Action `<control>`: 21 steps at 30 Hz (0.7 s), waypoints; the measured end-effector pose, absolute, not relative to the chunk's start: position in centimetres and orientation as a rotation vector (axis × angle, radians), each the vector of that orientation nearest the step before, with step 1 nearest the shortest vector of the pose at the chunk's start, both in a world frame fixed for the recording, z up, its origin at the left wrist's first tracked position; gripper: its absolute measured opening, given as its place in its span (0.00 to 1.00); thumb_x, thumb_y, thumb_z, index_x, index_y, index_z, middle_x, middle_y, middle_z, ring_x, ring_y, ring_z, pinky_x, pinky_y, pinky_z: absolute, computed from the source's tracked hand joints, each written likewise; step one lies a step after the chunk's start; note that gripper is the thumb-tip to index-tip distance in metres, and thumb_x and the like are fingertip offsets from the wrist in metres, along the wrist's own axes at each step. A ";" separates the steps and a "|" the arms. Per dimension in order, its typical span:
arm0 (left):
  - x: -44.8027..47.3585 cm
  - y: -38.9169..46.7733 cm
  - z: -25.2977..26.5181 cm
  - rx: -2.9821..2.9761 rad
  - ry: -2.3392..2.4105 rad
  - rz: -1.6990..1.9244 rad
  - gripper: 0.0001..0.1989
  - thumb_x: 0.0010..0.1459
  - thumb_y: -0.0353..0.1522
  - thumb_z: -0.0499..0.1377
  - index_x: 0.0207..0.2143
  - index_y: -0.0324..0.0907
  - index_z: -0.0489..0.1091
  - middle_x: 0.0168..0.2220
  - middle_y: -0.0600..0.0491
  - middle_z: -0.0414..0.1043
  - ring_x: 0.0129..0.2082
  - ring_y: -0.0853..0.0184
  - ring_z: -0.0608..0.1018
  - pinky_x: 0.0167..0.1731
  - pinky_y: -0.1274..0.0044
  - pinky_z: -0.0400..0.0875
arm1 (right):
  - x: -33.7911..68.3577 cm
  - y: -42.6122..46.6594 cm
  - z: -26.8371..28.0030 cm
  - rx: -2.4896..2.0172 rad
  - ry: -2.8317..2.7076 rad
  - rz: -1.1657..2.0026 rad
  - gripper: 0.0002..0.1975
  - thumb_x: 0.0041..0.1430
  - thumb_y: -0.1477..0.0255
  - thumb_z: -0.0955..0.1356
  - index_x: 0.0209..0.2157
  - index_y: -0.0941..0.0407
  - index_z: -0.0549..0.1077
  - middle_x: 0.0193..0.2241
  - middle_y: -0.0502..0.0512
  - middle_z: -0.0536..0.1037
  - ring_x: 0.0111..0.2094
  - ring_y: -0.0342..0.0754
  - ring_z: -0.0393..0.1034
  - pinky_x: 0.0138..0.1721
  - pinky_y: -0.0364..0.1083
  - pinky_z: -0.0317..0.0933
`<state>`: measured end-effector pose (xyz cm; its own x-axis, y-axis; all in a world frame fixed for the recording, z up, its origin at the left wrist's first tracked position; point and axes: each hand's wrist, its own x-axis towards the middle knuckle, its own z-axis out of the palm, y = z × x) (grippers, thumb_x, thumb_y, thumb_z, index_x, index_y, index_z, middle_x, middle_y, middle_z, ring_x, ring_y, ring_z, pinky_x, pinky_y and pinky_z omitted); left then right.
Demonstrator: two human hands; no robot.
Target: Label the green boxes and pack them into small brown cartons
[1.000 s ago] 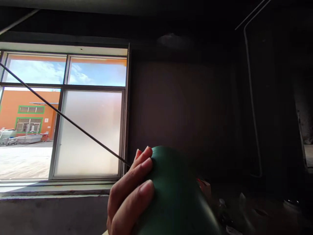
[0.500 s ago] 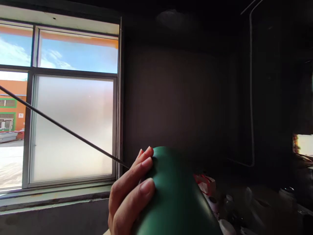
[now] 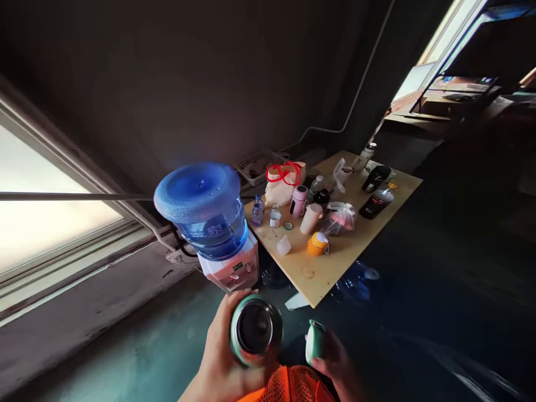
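My left hand (image 3: 224, 340) is wrapped round a green thermos bottle (image 3: 235, 312), held low in front of me. The bottle is uncapped, its steel-rimmed mouth tipped toward my view, and the inside looks dark. To the right of it, apart from the bottle, my right hand (image 3: 333, 357) grips a green bottle lid (image 3: 315, 341). The lid's pale side faces the bottle. Below both hands an orange mesh vest (image 3: 288, 385) shows on my body.
A water dispenser (image 3: 234, 271) with a big blue water jug (image 3: 205, 223) stands ahead, left of a wooden table (image 3: 318, 273). On the table are several bottles and cups, an orange cup (image 3: 317, 244) and a paper bag (image 3: 278, 190). Clear plastic jugs (image 3: 355, 282) lie under it.
The green bottle has come down from close before my face to waist height, its mouth now visible. My view has swung down and right, and my right hand with the lid has come into sight.
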<state>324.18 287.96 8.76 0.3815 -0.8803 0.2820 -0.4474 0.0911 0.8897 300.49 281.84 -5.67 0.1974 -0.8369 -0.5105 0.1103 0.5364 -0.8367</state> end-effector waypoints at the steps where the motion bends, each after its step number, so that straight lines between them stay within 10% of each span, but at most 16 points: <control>1: 324.0 287.8 5.6 1.611 -1.174 -0.594 0.36 0.39 0.38 0.68 0.53 0.47 0.64 0.43 0.50 0.77 0.39 0.56 0.80 0.41 0.66 0.77 | 299.4 281.7 -6.7 -0.672 1.181 -0.776 0.28 0.28 0.67 0.78 0.39 0.50 0.79 0.36 0.58 0.80 0.40 0.62 0.75 0.41 0.55 0.69; 9: 325.4 285.4 -12.6 2.250 -0.988 -0.897 0.33 0.32 0.31 0.68 0.46 0.45 0.70 0.45 0.50 0.77 0.48 0.50 0.77 0.48 0.65 0.73 | 295.6 278.4 -10.1 -0.360 1.037 -0.685 0.29 0.32 0.61 0.75 0.44 0.46 0.80 0.45 0.60 0.79 0.51 0.64 0.71 0.54 0.60 0.61; 21: 328.3 273.5 -29.3 2.478 -0.649 -0.978 0.35 0.41 0.33 0.72 0.53 0.40 0.65 0.49 0.45 0.75 0.52 0.55 0.75 0.52 0.68 0.68 | 308.1 263.9 -18.7 -0.563 0.722 -0.243 0.38 0.32 0.76 0.74 0.52 0.51 0.75 0.41 0.53 0.76 0.41 0.51 0.69 0.41 0.48 0.62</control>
